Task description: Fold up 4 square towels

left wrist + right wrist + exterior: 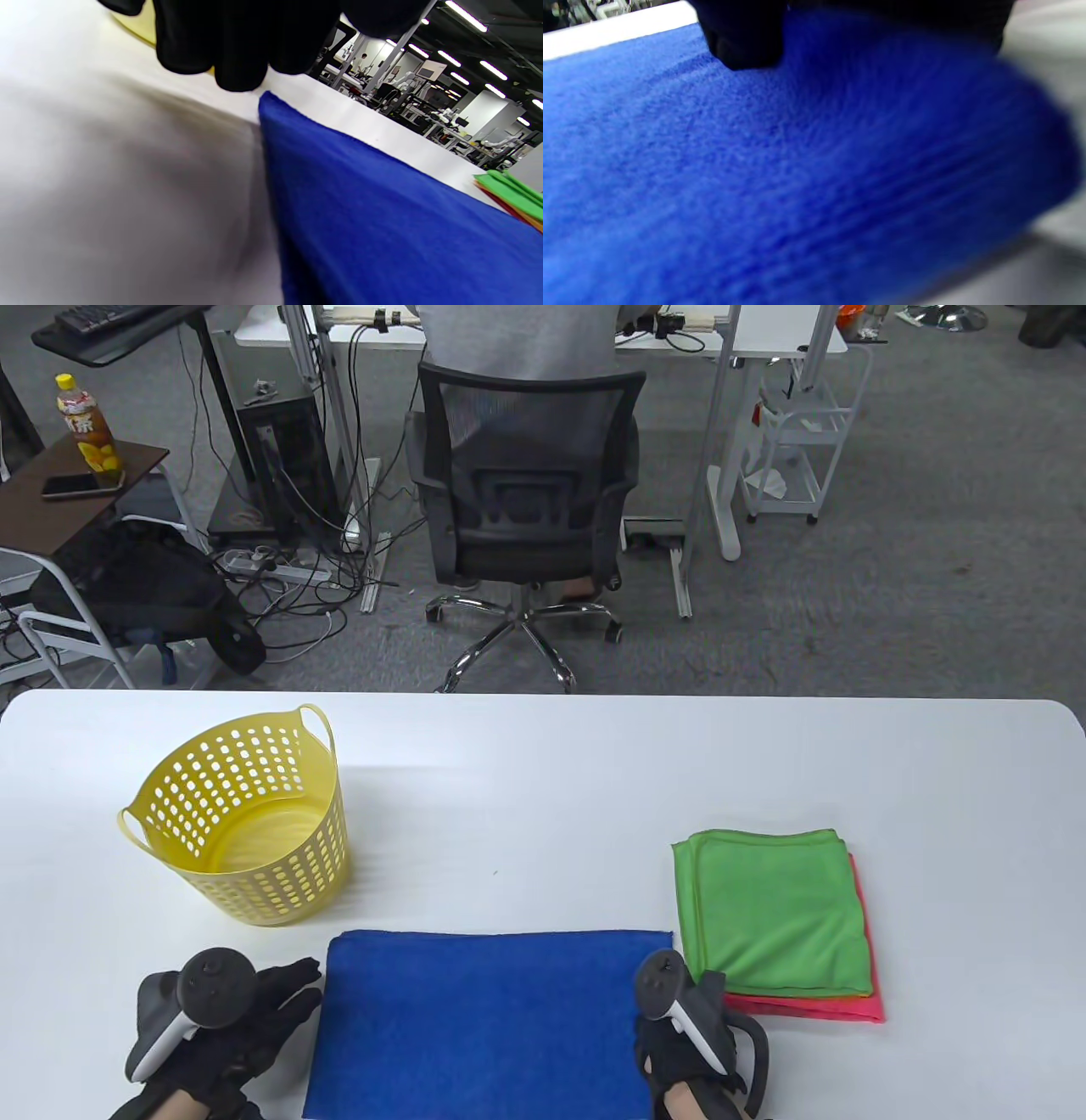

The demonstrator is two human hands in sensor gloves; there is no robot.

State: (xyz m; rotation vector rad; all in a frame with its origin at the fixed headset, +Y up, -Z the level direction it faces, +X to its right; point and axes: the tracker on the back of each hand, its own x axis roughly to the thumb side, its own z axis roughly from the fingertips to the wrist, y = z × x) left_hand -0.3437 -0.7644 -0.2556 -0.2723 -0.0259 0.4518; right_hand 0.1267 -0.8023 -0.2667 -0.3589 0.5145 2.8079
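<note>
I take the blue towel (488, 1027) as my landmark: it lies flat at the near edge of the table (594, 780), wider than deep, so I judge it folded once and waiting for its second fold. My left hand (225, 1027) lies just off the towel's left edge, fingers spread flat and apart on the table, gripping nothing; the left wrist view shows the fingertips (237, 63) near the towel's far left corner, well placed to pick it up. My right hand (683, 1035) is at the towel's right edge. The right wrist view shows a finger (742, 42) down on the blue pile, yet whether it pinches the edge or only presses it I cannot tell.

With a hand at each short side, I think the next fold would bring one end across to the other.

Right of the towel, just beyond my right hand, the green towel (776, 912) sits folded on a red one (865, 1005), which keeps the finished ones out of the way. Left of the towel and farther back stands the yellow basket (246, 823), apart from everything.
</note>
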